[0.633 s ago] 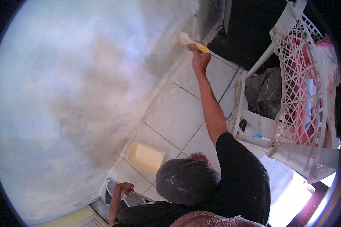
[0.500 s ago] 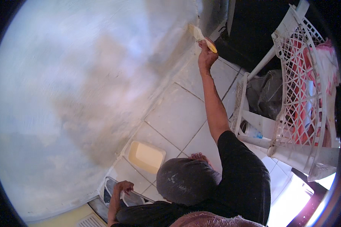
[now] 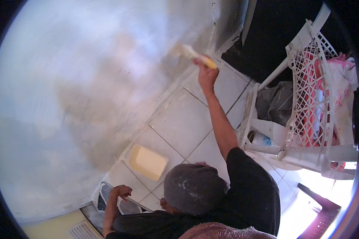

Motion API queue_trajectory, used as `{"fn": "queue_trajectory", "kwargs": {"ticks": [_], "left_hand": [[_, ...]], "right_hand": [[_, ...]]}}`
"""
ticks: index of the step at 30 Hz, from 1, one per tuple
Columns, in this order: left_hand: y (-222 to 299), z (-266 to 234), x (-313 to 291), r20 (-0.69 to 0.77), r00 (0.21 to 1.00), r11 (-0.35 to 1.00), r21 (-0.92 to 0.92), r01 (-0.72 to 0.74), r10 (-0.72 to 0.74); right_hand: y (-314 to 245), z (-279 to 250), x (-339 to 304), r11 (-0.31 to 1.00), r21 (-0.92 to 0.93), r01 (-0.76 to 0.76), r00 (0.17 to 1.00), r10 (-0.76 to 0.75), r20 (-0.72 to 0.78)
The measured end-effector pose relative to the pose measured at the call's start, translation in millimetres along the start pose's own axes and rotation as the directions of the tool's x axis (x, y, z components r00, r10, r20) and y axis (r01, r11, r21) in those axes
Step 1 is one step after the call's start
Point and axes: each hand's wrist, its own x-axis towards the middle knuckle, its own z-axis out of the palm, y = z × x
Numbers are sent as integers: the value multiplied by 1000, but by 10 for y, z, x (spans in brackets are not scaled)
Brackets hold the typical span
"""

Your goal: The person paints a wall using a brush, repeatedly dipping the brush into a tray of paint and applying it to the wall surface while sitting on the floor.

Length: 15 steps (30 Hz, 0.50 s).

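The right hand (image 3: 206, 75) is raised and clamped around the yellow handle of a paintbrush (image 3: 191, 55) — its bristles press on the whitish wall (image 3: 87, 91), near the wall's lower edge above the tiled floor (image 3: 187, 119). The left hand (image 3: 121, 192) rests on a dark bucket's rim (image 3: 103, 196); whether it grips is unclear. A cream tray (image 3: 148, 161) lies on the floor beside the wall.
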Motion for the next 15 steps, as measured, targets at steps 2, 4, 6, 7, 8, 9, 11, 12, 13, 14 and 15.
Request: {"fn": "queue_trajectory", "kwargs": {"ticks": [2,4,6,7,8,9,11,12,13,14,15], "left_hand": [[28,41,-14,-35,984,984,-56,170,-173],[49,74,-26,-67,944,927,-223,300,-322],[58,61,-26,-49,938,905,-285,315,-342],[58,37,-38,-19,950,928,-219,300,-311],[87,3,4,30,920,869,-317,380,-392],[108,-42,24,2,928,877,-325,353,-373],[228,-133,39,-67,927,900,-273,339,-369],[331,-182,64,-76,932,908,-265,324,-354],[482,-224,66,-99,924,909,-246,337,-370],[565,-301,-47,-178,900,891,-312,331,-397],[717,-301,-78,-237,858,875,-296,383,-455]], "right_hand": [[243,7,474,1000,-17,4,964,-8,-266],[365,-29,776,997,34,-76,902,83,-423],[314,-20,802,990,34,-140,865,138,-483],[221,-20,692,997,70,-34,896,61,-439],[80,53,534,995,75,-71,892,97,-441],[-105,47,310,996,32,-83,946,89,-312],[-499,101,-291,980,198,-33,993,54,-102],[-698,143,-591,983,163,-84,996,78,44],[-877,162,-890,980,190,-53,976,11,218],[-1022,222,-1160,975,176,-132,922,56,383],[-1146,280,-1402,969,164,-184,835,66,546]]}}
